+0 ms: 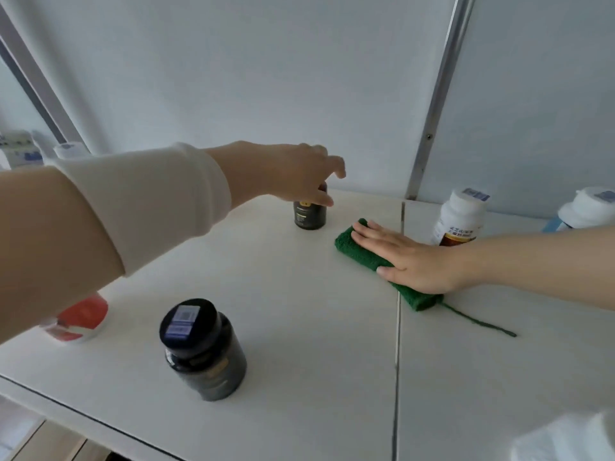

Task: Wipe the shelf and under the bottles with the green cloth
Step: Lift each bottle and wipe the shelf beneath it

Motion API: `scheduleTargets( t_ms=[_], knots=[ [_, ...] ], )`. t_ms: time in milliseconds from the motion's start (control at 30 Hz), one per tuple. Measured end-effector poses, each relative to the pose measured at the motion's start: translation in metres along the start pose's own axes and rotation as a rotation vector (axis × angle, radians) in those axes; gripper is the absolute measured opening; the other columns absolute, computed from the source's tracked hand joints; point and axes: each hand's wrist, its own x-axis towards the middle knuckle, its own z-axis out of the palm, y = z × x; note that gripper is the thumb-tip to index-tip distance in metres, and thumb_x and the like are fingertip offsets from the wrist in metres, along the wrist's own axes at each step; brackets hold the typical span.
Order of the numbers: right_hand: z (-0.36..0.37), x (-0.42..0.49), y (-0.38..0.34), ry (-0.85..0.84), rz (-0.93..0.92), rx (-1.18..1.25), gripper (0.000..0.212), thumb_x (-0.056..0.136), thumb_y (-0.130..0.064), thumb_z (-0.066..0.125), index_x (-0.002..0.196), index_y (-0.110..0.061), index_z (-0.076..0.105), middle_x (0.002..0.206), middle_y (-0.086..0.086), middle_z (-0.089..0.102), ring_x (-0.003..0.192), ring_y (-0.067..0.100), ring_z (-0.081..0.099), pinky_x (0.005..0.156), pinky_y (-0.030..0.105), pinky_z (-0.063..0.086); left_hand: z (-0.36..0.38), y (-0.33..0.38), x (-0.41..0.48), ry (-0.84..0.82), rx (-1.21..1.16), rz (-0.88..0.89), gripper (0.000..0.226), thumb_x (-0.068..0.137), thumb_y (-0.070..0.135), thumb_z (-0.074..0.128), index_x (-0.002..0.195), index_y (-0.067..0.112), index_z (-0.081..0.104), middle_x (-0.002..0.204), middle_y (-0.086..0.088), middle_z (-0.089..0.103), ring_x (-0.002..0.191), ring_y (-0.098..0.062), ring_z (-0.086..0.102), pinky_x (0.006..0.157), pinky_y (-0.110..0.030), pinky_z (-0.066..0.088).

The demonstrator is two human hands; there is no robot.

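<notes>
Green cloth (362, 252) under flat right hand (421, 266), left hand (293, 173) over dark bottle (310, 217)

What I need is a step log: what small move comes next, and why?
Probably lift the small dark bottle: the left hand sits over its top, and the right hand presses the green cloth flat on the shelf beside it, ready to slide underneath.

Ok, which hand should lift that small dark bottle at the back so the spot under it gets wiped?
Left. The left hand is over the small dark bottle, thumb at its neck. The right hand lies flat on the green cloth beside it, ready to slide under.
</notes>
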Motion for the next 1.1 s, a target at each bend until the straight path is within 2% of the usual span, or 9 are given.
scheduleTargets(
  t_ms=[133, 200, 300, 433, 533, 700, 867, 933, 1100],
  knots=[
    [0.0, 0.02, -0.019, 0.005, -0.016, -0.03, 0.066, 0.099, -0.02, 0.03, 0.143, -0.023, -0.019, 0.151, -0.009, -0.031, 0.135, 0.003, -0.031, 0.105, 0.015, -0.017, 0.015, -0.028, 0.006, 0.013, -0.106, 0.037, 0.044, 0.092, 0.029, 0.05, 0.134, 0.027, 0.037, 0.134, -0.005, 0.04, 0.116, -0.028, 0.048, 0.094, -0.041, 0.042],
    [0.013, 0.009, -0.04, -0.09, -0.156, -0.07, 0.067, 0.098, -0.023, 0.031, 0.14, -0.028, -0.021, 0.146, -0.015, -0.035, 0.131, -0.004, -0.036, 0.101, 0.005, -0.022, 0.019, -0.034, 0.009, 0.045, -0.15, 0.092, 0.042, 0.092, 0.027, 0.05, 0.132, 0.028, 0.039, 0.132, -0.005, 0.04, 0.115, -0.027, 0.048, 0.091, -0.038, 0.042],
    [0.029, -0.004, -0.068, -0.148, -0.387, -0.098, 0.064, 0.091, -0.03, 0.027, 0.138, -0.03, -0.015, 0.147, -0.021, -0.026, 0.133, -0.007, -0.032, 0.107, 0.007, -0.018, 0.023, -0.04, 0.014, 0.065, -0.195, 0.145, 0.041, 0.092, 0.027, 0.05, 0.132, 0.028, 0.04, 0.129, -0.005, 0.041, 0.113, -0.026, 0.047, 0.085, -0.033, 0.04],
    [0.01, 0.021, -0.056, -0.094, -0.227, -0.041, 0.064, 0.098, -0.019, 0.034, 0.133, -0.038, -0.016, 0.144, -0.027, -0.026, 0.131, -0.013, -0.029, 0.104, 0.002, -0.018, 0.023, -0.045, 0.018, 0.081, -0.203, 0.192, 0.043, 0.091, 0.03, 0.052, 0.132, 0.029, 0.041, 0.128, -0.006, 0.042, 0.114, -0.026, 0.046, 0.083, -0.031, 0.037],
    [0.007, 0.042, -0.056, 0.062, -0.147, -0.038, 0.065, 0.098, -0.015, 0.035, 0.137, -0.032, -0.014, 0.144, -0.022, -0.026, 0.133, -0.007, -0.028, 0.111, 0.011, -0.016, 0.025, -0.044, 0.02, 0.093, -0.2, 0.207, 0.043, 0.09, 0.03, 0.052, 0.132, 0.028, 0.041, 0.128, -0.006, 0.043, 0.115, -0.026, 0.045, 0.082, -0.029, 0.034],
    [0.033, 0.025, -0.098, -0.072, -0.396, -0.019, 0.06, 0.099, -0.021, 0.034, 0.143, -0.03, -0.006, 0.148, -0.023, -0.022, 0.133, -0.009, -0.029, 0.108, 0.007, -0.017, 0.025, -0.045, 0.015, 0.079, -0.23, 0.195, 0.042, 0.091, 0.028, 0.052, 0.132, 0.028, 0.042, 0.126, -0.006, 0.042, 0.112, -0.027, 0.048, 0.087, -0.035, 0.041],
    [0.005, 0.069, -0.085, 0.067, -0.215, 0.062, 0.059, 0.099, -0.015, 0.032, 0.145, -0.029, -0.003, 0.152, -0.019, -0.017, 0.131, -0.011, -0.023, 0.097, -0.003, -0.019, 0.027, -0.045, 0.015, 0.088, -0.253, 0.192, 0.043, 0.091, 0.027, 0.052, 0.132, 0.028, 0.041, 0.128, -0.005, 0.042, 0.113, -0.026, 0.048, 0.087, -0.032, 0.039],
    [0.001, 0.083, -0.086, 0.118, -0.169, 0.047, 0.059, 0.099, -0.015, 0.031, 0.146, -0.027, -0.003, 0.154, -0.014, -0.017, 0.135, -0.006, -0.022, 0.1, 0.004, -0.018, 0.026, -0.044, 0.016, 0.088, -0.241, 0.189, 0.044, 0.091, 0.027, 0.052, 0.133, 0.028, 0.041, 0.128, -0.005, 0.042, 0.114, -0.026, 0.048, 0.088, -0.032, 0.038],
    [0.02, 0.065, -0.106, -0.048, -0.389, -0.002, 0.062, 0.098, -0.016, 0.034, 0.145, -0.032, -0.003, 0.142, -0.029, -0.022, 0.132, -0.01, -0.028, 0.103, 0.003, -0.019, 0.023, -0.043, 0.013, 0.061, -0.21, 0.188, 0.046, 0.092, 0.027, 0.05, 0.135, 0.028, 0.037, 0.132, -0.005, 0.04, 0.116, -0.028, 0.048, 0.091, -0.038, 0.042]
  ],
)
